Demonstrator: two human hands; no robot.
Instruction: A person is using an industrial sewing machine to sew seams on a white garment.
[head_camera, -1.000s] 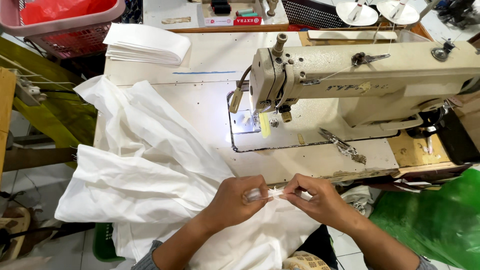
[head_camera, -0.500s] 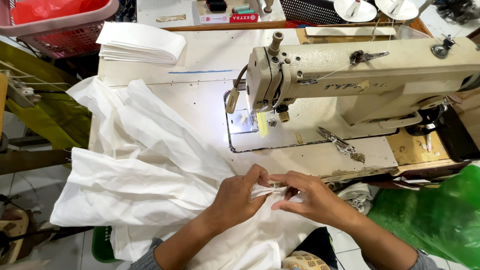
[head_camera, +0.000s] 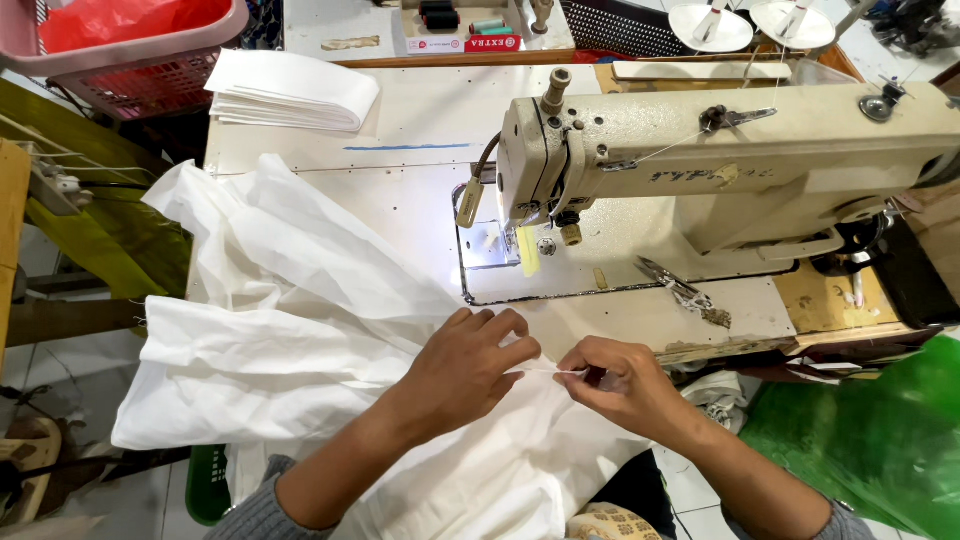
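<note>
Small red-and-white labelled box (head_camera: 464, 43) beyond table's far edge

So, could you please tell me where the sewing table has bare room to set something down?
Bare patches: the table top between the folded white stack and the sewing machine, and the strip right of the needle plate. The near edge is crowded: white fabric, left hand, right hand.
</note>
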